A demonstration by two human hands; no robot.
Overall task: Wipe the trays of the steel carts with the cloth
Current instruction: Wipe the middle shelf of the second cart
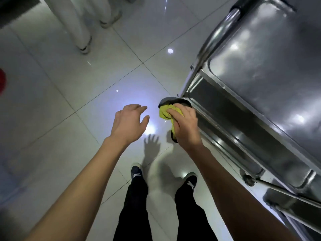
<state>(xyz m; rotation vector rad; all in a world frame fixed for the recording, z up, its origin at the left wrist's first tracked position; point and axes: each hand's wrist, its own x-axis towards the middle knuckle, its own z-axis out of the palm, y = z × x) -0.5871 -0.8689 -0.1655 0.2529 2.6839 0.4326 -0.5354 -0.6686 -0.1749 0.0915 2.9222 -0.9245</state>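
Note:
A steel cart fills the right side of the head view; its top tray [264, 70] is shiny and bare, and a lower tray [231, 119] shows beneath its rim. My right hand [185, 126] grips a crumpled yellow-green cloth [165, 113] just left of the cart's near corner, above the floor and a cart wheel [173, 101]. My left hand [130, 122] hovers over the floor to the left of the cloth, fingers relaxed and spread, holding nothing.
Glossy white floor tiles [69, 119] spread to the left and ahead. White furniture legs [81, 32] stand at the upper left. A red object [2, 82] peeks in at the left edge. My two feet [137, 173] stand below the hands, beside the cart.

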